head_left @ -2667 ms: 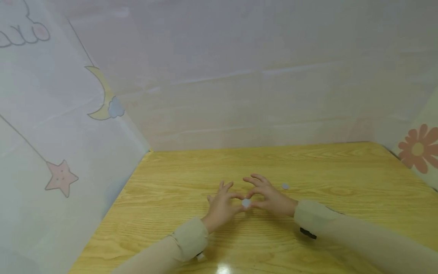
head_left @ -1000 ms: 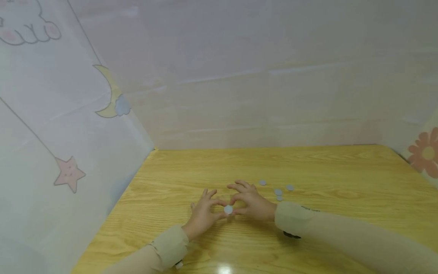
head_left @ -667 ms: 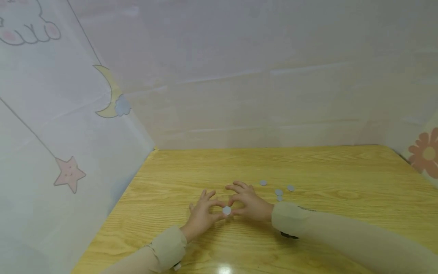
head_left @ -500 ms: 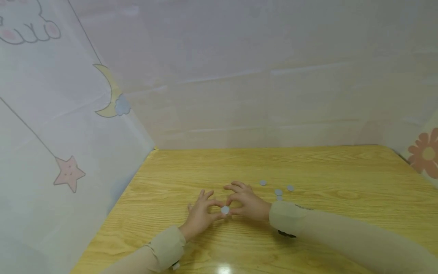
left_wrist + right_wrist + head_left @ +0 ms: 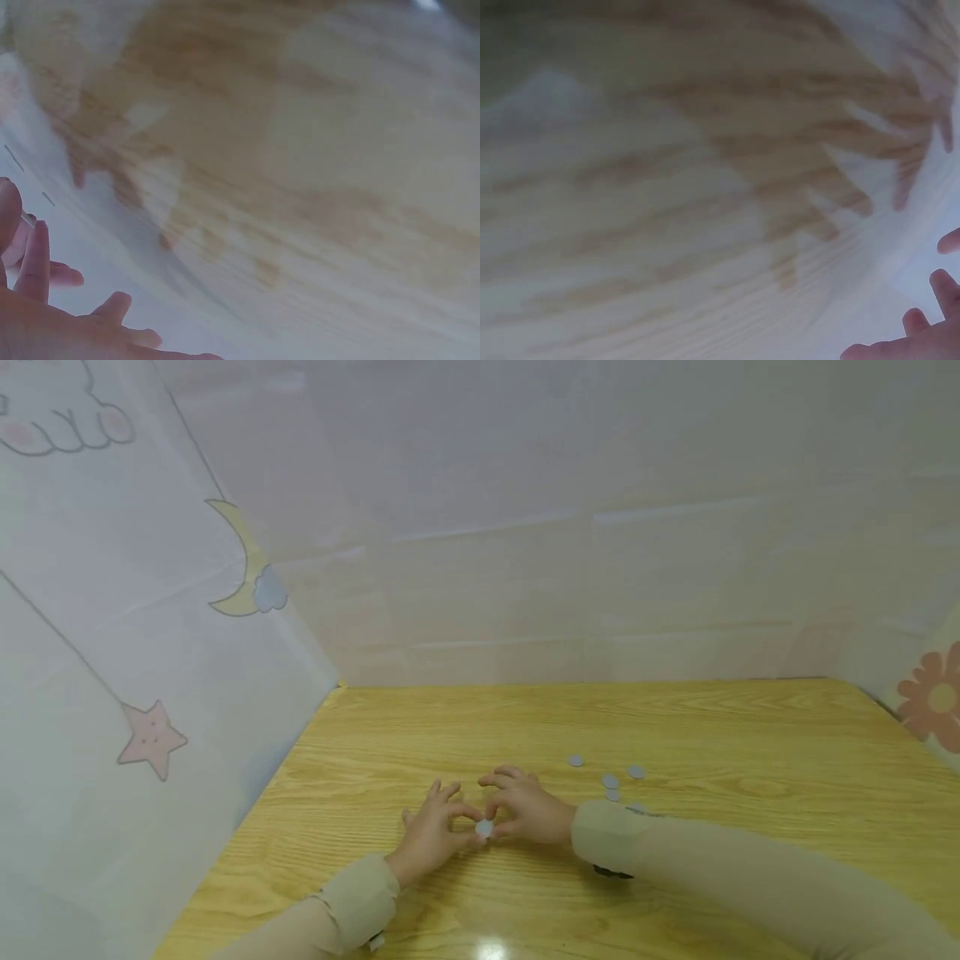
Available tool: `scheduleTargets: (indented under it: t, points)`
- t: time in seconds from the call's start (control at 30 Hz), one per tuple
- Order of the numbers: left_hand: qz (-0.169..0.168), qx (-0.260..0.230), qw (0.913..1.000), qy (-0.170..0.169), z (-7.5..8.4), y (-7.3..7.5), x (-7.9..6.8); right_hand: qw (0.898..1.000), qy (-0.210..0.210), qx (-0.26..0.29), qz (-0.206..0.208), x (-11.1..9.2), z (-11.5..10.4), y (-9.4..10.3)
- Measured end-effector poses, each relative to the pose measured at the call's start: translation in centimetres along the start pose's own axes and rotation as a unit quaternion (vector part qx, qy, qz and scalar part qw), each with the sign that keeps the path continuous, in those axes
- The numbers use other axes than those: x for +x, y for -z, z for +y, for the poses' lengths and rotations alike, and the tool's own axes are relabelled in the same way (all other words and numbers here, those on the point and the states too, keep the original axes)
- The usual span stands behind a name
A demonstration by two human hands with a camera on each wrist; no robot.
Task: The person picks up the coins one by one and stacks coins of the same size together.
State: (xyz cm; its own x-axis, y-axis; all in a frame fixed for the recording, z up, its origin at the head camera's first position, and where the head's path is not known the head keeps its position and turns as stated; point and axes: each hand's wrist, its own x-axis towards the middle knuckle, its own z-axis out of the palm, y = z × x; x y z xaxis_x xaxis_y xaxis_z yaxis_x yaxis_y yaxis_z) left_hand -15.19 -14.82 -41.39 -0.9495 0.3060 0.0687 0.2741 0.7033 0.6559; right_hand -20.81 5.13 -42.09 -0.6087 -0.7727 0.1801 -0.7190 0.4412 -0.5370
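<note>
Left hand and right hand pinch round pale disc; loose pale discs right of it, on yellow wood-grain worktop.

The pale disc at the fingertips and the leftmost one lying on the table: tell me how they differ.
The held disc is pinched by the left hand and right hand; the loose disc lies flat on the table, untouched. The held disc is nearer the person, the loose disc farther away. The held disc looks rounder, the loose disc a flatter oval. Both are small, thin and pale.
</note>
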Motion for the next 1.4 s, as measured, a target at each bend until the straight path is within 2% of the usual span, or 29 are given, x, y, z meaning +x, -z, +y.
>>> scheduleTargets:
  t: [0.4, 0.77, 1.0, 1.4]
  points:
    - [-0.035, -0.017, 0.9987, 0.033, -1.4, -0.2, 0.3, 0.998, -0.046, 0.009, -0.042, 0.9, -0.3, -0.8]
    - [-0.053, -0.009, 0.9976, 0.044, -1.3, 0.1, 0.4, 0.997, -0.051, 0.027, -0.053, 0.8, 0.2, -0.8]
    - [-0.065, 0.006, 0.9976, 0.023, -0.8, -0.1, 0.7, 0.995, -0.052, 0.051, -0.062, 0.2, 0.9, -0.3]
    - [-0.066, 0.004, 0.9969, 0.044, -1.4, -0.2, 0.9, 0.993, -0.054, 0.065, -0.087, -2.1, 1.7, 0.9]
